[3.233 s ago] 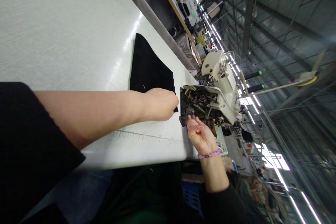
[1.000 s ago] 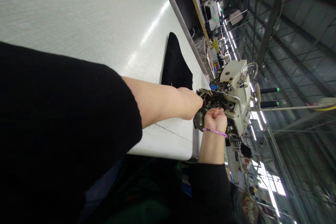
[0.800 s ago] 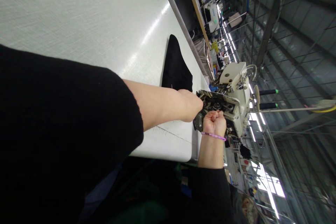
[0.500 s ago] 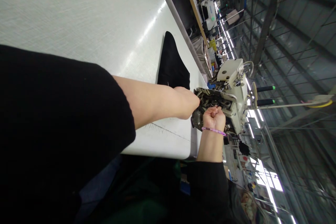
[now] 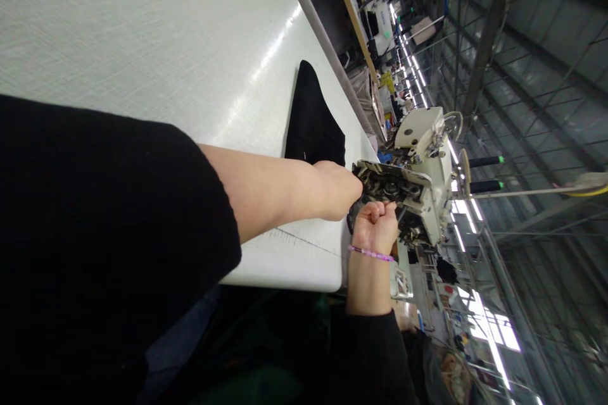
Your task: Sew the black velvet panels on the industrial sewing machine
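Note:
A cream overlock sewing machine (image 5: 425, 139) stands at the table's end with its front cover open, showing the metal mechanism (image 5: 389, 186). My left hand (image 5: 335, 190) reaches to the edge of that mechanism, and its fingers are hidden behind the back of the hand. My right hand (image 5: 376, 224), with a purple bead bracelet (image 5: 370, 254) on the wrist, is curled into a fist right in front of the mechanism; what it grips is hidden. A black piece of fabric (image 5: 311, 120) lies flat on the white table (image 5: 166, 44) just beyond my left hand.
Two green-tipped black thread stands (image 5: 479, 172) stick out behind the machine. More sewing stations and strip lights (image 5: 408, 50) run along the hall beyond. The table's near edge (image 5: 285, 278) is beside my right forearm. The view is turned sideways.
My right fist has drawn slightly back from the mechanism toward me. My left hand stays at the machine's edge. 3.2 s ago my right hand was palm-up and looser.

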Motion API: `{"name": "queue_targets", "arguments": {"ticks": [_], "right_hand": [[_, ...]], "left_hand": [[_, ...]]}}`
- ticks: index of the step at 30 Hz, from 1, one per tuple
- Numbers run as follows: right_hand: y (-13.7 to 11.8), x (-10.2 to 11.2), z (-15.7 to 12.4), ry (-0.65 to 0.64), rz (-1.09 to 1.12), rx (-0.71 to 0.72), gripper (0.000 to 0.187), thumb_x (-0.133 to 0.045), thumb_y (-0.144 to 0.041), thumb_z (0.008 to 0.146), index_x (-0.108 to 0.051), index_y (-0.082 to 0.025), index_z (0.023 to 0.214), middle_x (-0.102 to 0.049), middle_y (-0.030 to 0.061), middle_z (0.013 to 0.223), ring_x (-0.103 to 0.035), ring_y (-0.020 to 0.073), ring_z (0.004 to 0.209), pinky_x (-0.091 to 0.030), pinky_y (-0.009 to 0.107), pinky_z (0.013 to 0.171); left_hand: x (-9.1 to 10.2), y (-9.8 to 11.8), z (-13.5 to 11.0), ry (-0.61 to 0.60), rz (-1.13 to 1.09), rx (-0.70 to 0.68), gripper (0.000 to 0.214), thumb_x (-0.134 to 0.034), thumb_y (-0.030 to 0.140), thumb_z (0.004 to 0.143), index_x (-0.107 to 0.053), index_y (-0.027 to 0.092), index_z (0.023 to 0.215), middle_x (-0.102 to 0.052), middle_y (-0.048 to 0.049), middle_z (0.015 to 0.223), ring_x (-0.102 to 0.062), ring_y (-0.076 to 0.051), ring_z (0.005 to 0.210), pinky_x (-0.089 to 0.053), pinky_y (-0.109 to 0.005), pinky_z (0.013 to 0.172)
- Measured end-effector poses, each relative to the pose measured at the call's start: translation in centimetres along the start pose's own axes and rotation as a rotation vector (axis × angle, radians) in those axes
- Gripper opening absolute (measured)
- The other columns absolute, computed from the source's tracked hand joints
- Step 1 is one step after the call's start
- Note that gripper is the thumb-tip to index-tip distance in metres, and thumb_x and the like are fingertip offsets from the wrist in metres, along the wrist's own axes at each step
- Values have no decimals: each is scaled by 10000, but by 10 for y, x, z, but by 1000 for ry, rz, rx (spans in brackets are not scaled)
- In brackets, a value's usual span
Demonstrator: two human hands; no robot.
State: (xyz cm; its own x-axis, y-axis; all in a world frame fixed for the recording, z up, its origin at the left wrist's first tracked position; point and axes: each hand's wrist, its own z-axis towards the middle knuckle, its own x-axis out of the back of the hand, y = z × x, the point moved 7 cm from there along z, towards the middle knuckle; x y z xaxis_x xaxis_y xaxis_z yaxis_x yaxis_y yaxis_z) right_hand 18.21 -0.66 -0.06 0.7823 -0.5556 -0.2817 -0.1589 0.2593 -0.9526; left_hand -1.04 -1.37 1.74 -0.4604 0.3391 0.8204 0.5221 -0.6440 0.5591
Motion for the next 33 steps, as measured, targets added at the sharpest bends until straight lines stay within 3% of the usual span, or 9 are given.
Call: {"name": "queue_targets", "arguments": {"ticks": [9, 15, 23, 33], "right_hand": [[-10, -8, 26, 21, -48, 44, 353, -441, -229, 1020, -345, -204, 682, -160, -126, 578, -170, 33, 393, -254, 63, 332], [-1, -14, 14, 64, -59, 114, 351, -327, -213, 1044, -306, -217, 694, -182, -117, 587, -196, 40, 401, -316, 83, 369], [7, -10, -8, 20, -122, 81, 345, -371, -292, 1042, -313, -219, 709, -212, -117, 601, -220, 39, 419, -324, 94, 388], [0, -4, 16, 35, -172, 51, 327, -356, -274, 1043, -389, -205, 725, -228, -127, 574, -219, 42, 400, -370, 108, 407]], "left_hand": [[-2, -1, 3, 19, 26, -8, 295, -532, 144, 833, -733, 128, 1049, -705, -167, 1120, -658, -306, 959, -493, -357, 723], [-1, -1, 3, 18, 31, -15, 292, -533, 159, 842, -727, 110, 1055, -706, -174, 1112, -659, -310, 960, -491, -358, 711], [-1, -1, 1, 15, -37, 22, 289, -573, 146, 826, -738, 169, 1063, -707, -145, 1128, -645, -296, 998, -483, -354, 784], [-1, -1, 1, 12, -57, 35, 300, -594, 139, 822, -731, 166, 1087, -696, -149, 1168, -641, -308, 1023, -482, -362, 806]]}}
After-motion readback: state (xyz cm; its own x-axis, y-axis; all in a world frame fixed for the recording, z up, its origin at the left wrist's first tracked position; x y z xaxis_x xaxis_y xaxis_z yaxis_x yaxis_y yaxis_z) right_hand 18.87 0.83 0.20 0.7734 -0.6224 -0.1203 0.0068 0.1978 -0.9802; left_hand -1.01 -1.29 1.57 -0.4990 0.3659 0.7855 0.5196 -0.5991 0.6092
